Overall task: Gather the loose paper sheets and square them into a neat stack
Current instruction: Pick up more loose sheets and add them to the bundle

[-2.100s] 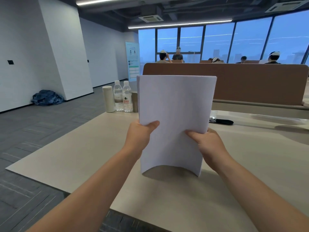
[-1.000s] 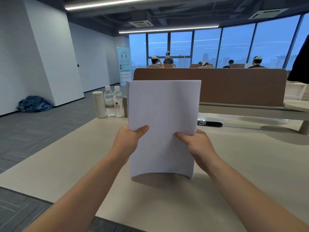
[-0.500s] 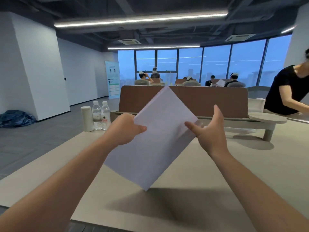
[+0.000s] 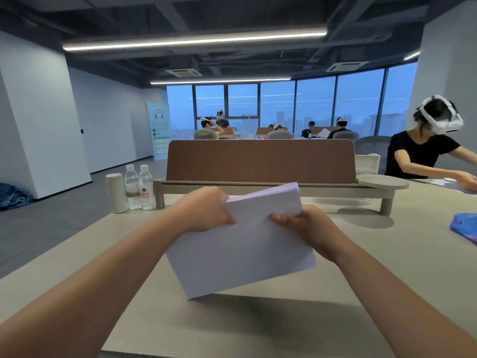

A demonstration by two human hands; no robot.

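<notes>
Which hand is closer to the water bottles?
Left. The left hand grips the paper stack on the side toward the water bottles; the right hand grips its opposite edge, farther from them.

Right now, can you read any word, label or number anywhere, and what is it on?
Nothing is legible.
Red label on the water bottles: too blurred.
Print on the standing banner: too small.
The paper stack: visible sheet blank.

Single wide-angle camera on my head faces forward across the table (image 4: 413, 241), near my left hand (image 4: 206, 211) and right hand (image 4: 309, 224).
</notes>
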